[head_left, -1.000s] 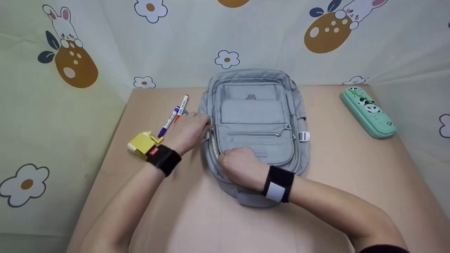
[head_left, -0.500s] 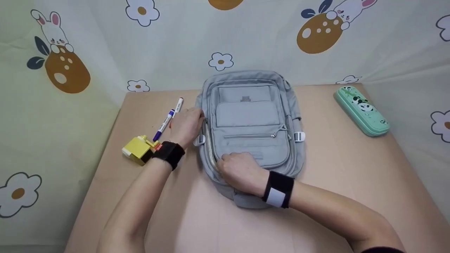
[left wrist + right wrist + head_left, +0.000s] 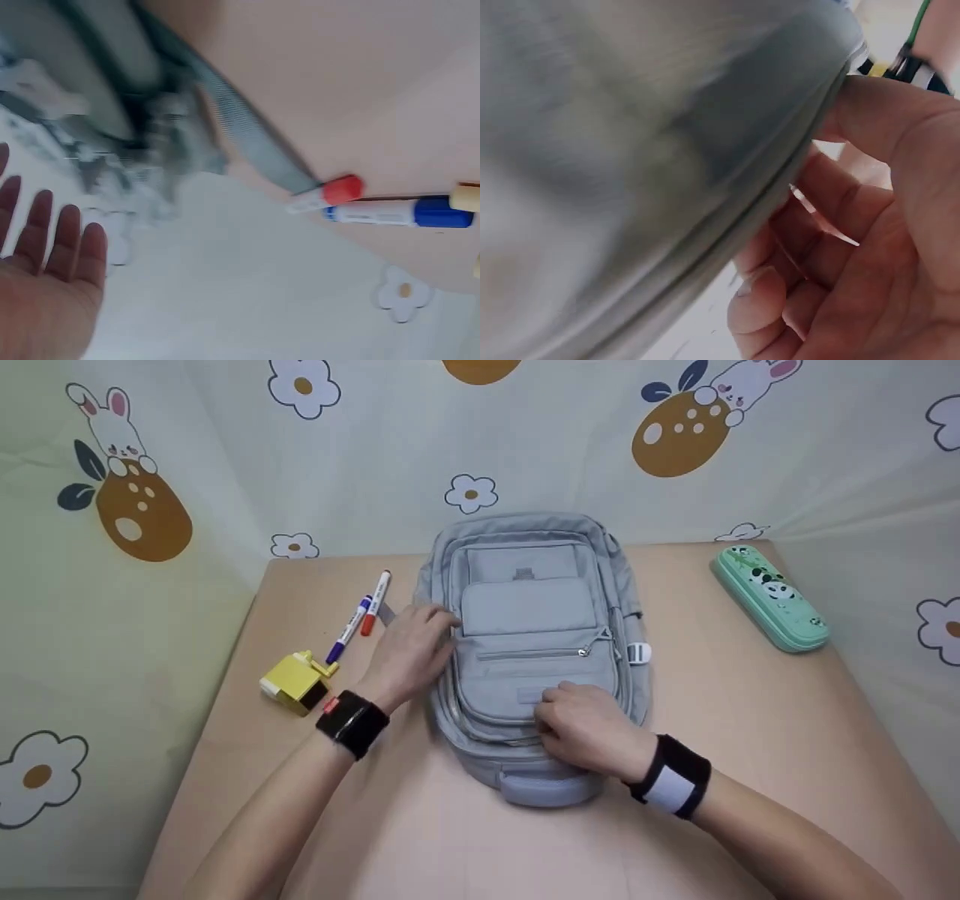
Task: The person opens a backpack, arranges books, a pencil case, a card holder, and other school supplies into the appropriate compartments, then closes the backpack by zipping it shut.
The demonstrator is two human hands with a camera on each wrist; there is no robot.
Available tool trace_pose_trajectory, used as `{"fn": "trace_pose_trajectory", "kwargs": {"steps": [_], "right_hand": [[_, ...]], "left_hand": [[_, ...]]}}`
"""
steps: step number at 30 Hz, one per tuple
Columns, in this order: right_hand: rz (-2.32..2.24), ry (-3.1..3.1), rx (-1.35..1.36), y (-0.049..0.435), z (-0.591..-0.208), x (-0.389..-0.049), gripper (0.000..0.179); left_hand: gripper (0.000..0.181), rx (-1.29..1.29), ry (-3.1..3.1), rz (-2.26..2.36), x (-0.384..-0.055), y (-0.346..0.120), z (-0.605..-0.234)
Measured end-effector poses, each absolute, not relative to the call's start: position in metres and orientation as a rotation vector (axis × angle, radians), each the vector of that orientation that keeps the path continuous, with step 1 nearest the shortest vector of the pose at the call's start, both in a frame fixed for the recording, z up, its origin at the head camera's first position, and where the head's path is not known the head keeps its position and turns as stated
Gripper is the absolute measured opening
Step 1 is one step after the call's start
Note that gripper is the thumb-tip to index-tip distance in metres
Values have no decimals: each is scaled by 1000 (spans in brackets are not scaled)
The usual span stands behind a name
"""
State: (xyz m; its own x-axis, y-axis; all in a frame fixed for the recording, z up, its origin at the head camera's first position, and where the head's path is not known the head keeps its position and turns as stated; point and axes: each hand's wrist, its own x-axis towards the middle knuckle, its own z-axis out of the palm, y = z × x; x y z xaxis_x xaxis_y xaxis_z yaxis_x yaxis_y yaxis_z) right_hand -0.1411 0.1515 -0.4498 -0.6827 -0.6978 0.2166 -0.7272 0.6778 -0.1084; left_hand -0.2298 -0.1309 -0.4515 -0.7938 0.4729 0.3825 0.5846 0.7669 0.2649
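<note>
A grey backpack lies front side up on the table, its bottom away from me or toward me I cannot tell. My left hand rests at its left edge, fingertips touching the fabric; the left wrist view shows those fingers extended and holding nothing. At the lower front, my right hand has curled fingers and pinches the zipper along the front compartment's edge. Thumb and index finger meet at that zipper seam in the right wrist view; the pull itself is hidden.
Left of the backpack lie a red-capped marker, a blue-capped marker and a small yellow box-shaped thing with a crank-like arm. A green panda pencil case lies at the right. Patterned cloth stands behind the table.
My right hand has moved right along the backpack's lower zipper seam. My left hand has shifted slightly down and right, its fingers loosening over the left edge. The red-capped marker shows more fully.
</note>
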Motion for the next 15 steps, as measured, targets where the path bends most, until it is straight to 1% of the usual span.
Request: {"fn": "trace_pose_trajectory", "kwargs": {"steps": [3, 5, 7, 10, 15], "right_hand": [[373, -2747, 1160, 165, -447, -144, 15], [439, -2747, 1146, 171, -444, -146, 12], [494, -2731, 1128, 174, -439, -147, 9], [528, -2680, 1111, 177, -431, -148, 7], [571, -2576, 1056, 178, -420, -148, 5]], "left_hand": [[27, -1139, -2599, -582, -206, -123, -449], [37, -1309, -2585, -574, -193, -119, -449], [48, -1403, -2598, -532, -185, -118, -450], [58, -1425, -2631, -441, -181, -119, -450], [56, -1326, -2677, -414, -182, -124, -448]]}}
